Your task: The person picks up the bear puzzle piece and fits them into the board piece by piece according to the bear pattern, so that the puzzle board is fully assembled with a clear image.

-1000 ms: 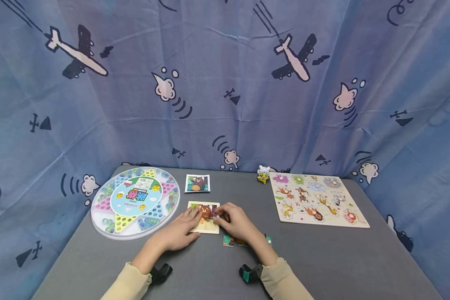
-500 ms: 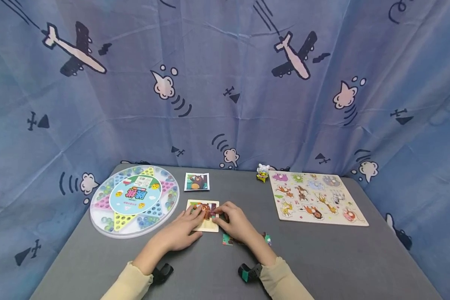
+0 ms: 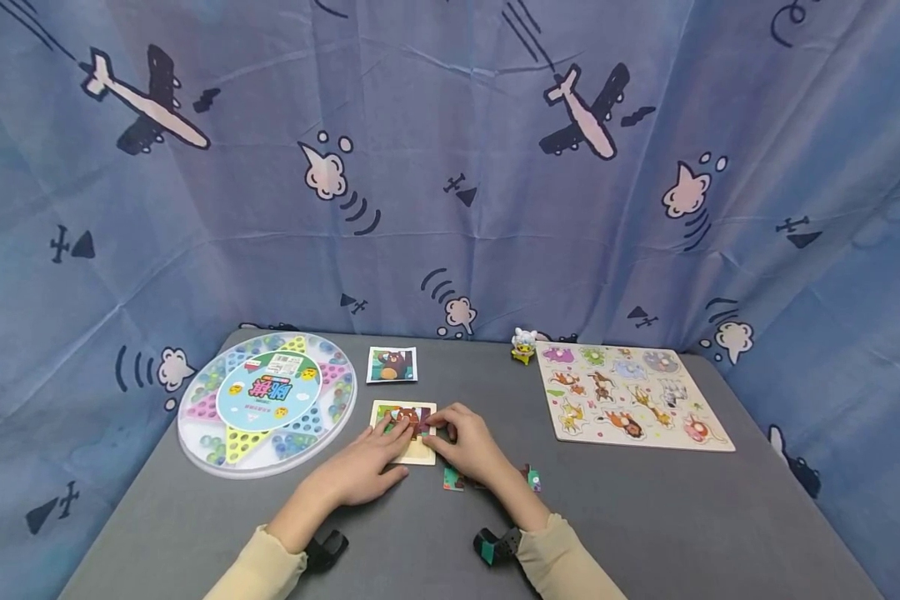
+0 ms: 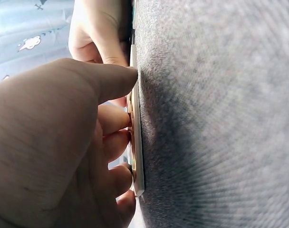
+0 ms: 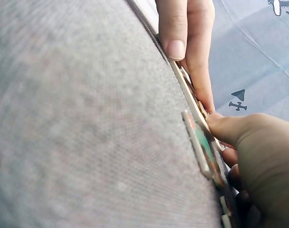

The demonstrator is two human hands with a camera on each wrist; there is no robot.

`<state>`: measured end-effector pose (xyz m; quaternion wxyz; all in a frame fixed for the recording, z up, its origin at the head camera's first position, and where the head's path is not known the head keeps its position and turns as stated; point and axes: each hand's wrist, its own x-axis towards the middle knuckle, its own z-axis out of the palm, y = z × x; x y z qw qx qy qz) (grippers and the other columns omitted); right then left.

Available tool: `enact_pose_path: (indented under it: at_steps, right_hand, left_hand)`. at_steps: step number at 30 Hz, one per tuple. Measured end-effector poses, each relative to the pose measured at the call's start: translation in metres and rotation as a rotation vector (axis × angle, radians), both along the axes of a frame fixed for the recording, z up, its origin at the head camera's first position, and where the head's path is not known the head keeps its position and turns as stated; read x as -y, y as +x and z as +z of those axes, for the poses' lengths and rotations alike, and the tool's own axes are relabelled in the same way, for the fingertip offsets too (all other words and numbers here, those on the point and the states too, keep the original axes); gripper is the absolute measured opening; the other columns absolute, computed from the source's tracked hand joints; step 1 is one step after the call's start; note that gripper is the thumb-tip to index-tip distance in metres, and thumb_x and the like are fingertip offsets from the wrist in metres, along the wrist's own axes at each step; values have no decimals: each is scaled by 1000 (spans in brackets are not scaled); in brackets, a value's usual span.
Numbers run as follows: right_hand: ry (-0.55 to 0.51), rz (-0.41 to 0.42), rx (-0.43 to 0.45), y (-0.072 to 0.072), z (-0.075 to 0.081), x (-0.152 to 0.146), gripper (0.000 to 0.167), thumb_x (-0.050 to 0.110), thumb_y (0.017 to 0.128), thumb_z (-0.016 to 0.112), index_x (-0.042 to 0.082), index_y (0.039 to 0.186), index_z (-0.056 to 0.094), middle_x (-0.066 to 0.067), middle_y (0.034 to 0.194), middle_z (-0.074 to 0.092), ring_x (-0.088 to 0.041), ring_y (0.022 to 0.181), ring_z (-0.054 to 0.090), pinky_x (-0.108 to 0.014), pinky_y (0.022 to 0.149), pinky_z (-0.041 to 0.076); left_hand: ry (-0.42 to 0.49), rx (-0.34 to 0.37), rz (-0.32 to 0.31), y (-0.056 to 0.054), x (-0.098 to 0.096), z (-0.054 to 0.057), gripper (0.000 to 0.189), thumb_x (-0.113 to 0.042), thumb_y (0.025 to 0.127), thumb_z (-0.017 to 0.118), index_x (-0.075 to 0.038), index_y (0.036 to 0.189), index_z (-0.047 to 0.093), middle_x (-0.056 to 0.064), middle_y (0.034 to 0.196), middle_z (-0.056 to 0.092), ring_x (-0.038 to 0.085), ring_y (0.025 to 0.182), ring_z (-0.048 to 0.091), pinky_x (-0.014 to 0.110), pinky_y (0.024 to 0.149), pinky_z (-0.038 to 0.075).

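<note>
In the head view a small wooden jigsaw puzzle (image 3: pixel 420 455) with a pale frame lies on the grey table, its upper part filled with a brown bear picture. My left hand (image 3: pixel 366 463) rests its fingertips on the picture from the left, fingers fairly straight. In the left wrist view its thumb (image 4: pixel 117 81) touches the board's near edge. My right hand (image 3: pixel 468 442) has bent fingers and pinches a puzzle piece at the board's right side; the fingertips mostly hide this piece. Several loose puzzle pieces (image 3: pixel 453 479) lie below the right hand, partly covered by its wrist.
A bear picture card (image 3: pixel 392 365) lies behind the puzzle. To the left is a round Chinese checkers board (image 3: pixel 270 404) with marbles. At the right lie a wooden animal peg puzzle (image 3: pixel 637 396) and a small toy figure (image 3: pixel 523 346). A patterned curtain (image 3: pixel 450 167) hangs behind the table.
My left fingers have slid slightly right over the bear picture. The right hand stays at the board's right side with little movement. The whole view shifts slightly.
</note>
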<state>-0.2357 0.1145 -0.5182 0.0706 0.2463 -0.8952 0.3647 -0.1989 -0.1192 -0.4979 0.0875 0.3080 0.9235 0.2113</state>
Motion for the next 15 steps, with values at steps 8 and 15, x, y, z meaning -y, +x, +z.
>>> enact_pose_path:
  at_steps: [8, 15]
  right_hand:
    - [-15, -32, 44, 0, 0, 3, 16, 18, 95, 82, 9, 108, 79, 1, 95, 64, -6, 72, 47, -22, 63, 42]
    - [-24, -37, 21, 2, 1, 5, 15, 16, 95, 81, 7, 107, 80, 0, 95, 66, -8, 73, 49, -23, 63, 42]
  left_hand:
    - [15, 20, -1, 2, 0, 4, 64, -29, 109, 59, 0, 163, 38, 19, 172, 30, 44, 161, 18, 62, 130, 19]
    - [18, 8, -3, 3, 0, 5, 64, -28, 109, 59, 1, 162, 39, 20, 171, 31, 45, 161, 19, 62, 130, 20]
